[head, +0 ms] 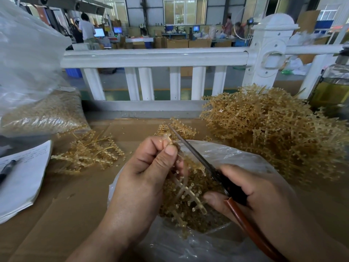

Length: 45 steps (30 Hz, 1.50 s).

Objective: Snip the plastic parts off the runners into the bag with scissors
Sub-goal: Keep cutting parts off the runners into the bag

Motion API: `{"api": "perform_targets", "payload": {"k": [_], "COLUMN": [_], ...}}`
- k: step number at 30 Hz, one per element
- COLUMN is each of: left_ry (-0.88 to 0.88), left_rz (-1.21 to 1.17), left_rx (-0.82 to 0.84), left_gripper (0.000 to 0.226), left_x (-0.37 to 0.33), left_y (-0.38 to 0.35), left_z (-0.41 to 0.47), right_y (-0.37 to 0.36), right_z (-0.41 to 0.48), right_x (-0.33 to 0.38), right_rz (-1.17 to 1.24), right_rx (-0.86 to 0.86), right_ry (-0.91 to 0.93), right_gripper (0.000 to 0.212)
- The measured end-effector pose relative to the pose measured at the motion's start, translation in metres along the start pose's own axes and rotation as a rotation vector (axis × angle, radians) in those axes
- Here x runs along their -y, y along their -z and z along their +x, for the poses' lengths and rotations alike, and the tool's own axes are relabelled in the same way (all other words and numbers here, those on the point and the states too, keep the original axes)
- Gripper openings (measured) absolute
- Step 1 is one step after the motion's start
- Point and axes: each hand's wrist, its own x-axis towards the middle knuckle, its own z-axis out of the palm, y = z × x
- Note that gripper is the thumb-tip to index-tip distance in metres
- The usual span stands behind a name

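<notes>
Over the open bag (pixel 236 156) on my table (pixel 79 201), my left hand (pixel 145 178) pinching a runner (pixel 186 193), my right hand (pixel 251 191) gripping scissors (pixel 198 156), blades beside it.

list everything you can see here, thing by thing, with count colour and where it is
held runner: one, amber, over the open bag
scissors: one, dark blades, black and brown handles, above the open bag
open bag: one, clear, bottom centre
cut parts: many, tan, inside the open bag
large runner pile: one, tan, right side
small runner pile: one, tan, left of centre
filled bag: one, clear with tan contents, far left
papers: a stack, white, left edge
pen: one, black, on the papers
cardboard: one layer, brown, under everything
railing: one, white, behind the cardboard
jar: one, yellowish contents, far right
left hand: grips the held runner
right hand: grips the scissors
</notes>
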Motion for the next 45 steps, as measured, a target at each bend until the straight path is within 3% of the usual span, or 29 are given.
{"api": "perform_targets", "payload": {"k": [3, 7, 13, 19, 22, 24, 26, 30, 33, 41, 45], "left_ry": [0.006, 0.055, 0.102, 0.17, 0.251, 0.33, 0.399, 0.61, 0.718, 0.575, 0.487], "left_rz": [-0.038, -0.072, -0.077, -0.107, -0.25, -0.318, -0.38, -0.479, -0.436, -0.29, -0.221], "left_rx": [0.038, 0.149, 0.173, 0.11, 0.111, 0.12, 0.253, 0.458, 0.457, 0.242, 0.159], "left_gripper": [0.024, 0.02, 0.019, 0.015, 0.029, 0.057, 0.079, 0.071, 0.064, 0.055, 0.044], "left_x": [-0.001, -0.002, -0.005, -0.009, -0.01, -0.009, -0.009, -0.007, -0.004, -0.006, -0.006], "left_y": [0.001, -0.002, -0.009, -0.016, -0.017, -0.015, -0.014, -0.013, -0.014, -0.027, -0.032], "left_z": [0.001, -0.001, -0.005, -0.006, -0.006, -0.004, -0.002, -0.001, -0.005, -0.012, -0.014], "right_y": [-0.001, -0.003, -0.014, -0.021, -0.021, -0.019, -0.019, -0.018, -0.015, -0.016, -0.015], "right_z": [0.0, 0.003, 0.008, 0.009, 0.012, 0.013, 0.015, 0.021, 0.02, 0.016, 0.015], "right_x": [-0.002, -0.002, -0.005, -0.008, -0.013, -0.016, -0.018, -0.021, -0.022, -0.028, -0.027], "right_rz": [0.164, 0.625, 1.025, 1.183, 1.301, 1.362, 1.419, 1.462, 1.438, 1.369, 1.244], "right_rx": [-0.025, -0.081, -0.055, -0.118, -0.15, -0.178, -0.206, -0.293, -0.318, -0.216, -0.181], "right_ry": [-0.071, -0.222, -0.27, -0.24, -0.246, -0.24, -0.242, -0.228, -0.205, -0.209, -0.197], "right_gripper": [0.043, 0.064, 0.053, 0.034, 0.037, 0.04, 0.042, 0.042, 0.04, 0.05, 0.045]}}
